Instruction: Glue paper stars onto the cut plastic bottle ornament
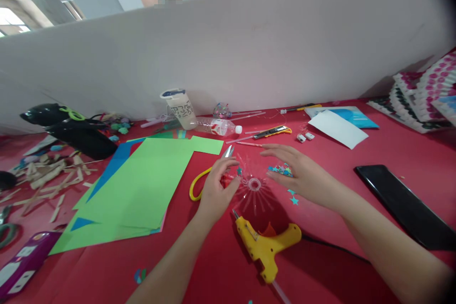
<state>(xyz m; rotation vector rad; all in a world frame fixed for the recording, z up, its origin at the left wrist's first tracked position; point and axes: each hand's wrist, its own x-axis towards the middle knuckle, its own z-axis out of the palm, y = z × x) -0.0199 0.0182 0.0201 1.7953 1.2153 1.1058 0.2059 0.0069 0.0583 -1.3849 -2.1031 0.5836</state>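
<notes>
A clear plastic bottle top (254, 184), cut into strips that fan out like petals, lies on the red table between my two hands. My left hand (218, 187) is at its left edge, fingers curved and apart, with thumb and forefinger near the strips. On the other side my right hand (301, 175) hovers with fingers spread, over a small pile of star sequins (281, 169). Scissors with yellow handles (195, 185) lie partly hidden behind my left hand. Closer to me rests a yellow hot glue gun (265, 242), its nozzle pointing toward the plastic piece.
Green paper sheets (138, 185) cover the left side, beside wooden sticks (53, 171) and a black bottle (78, 133). A paper cup (180, 109), a plastic bottle (217, 126) and a box cutter (272, 132) lie toward the partition (228, 57). A black phone (402, 204) is at right.
</notes>
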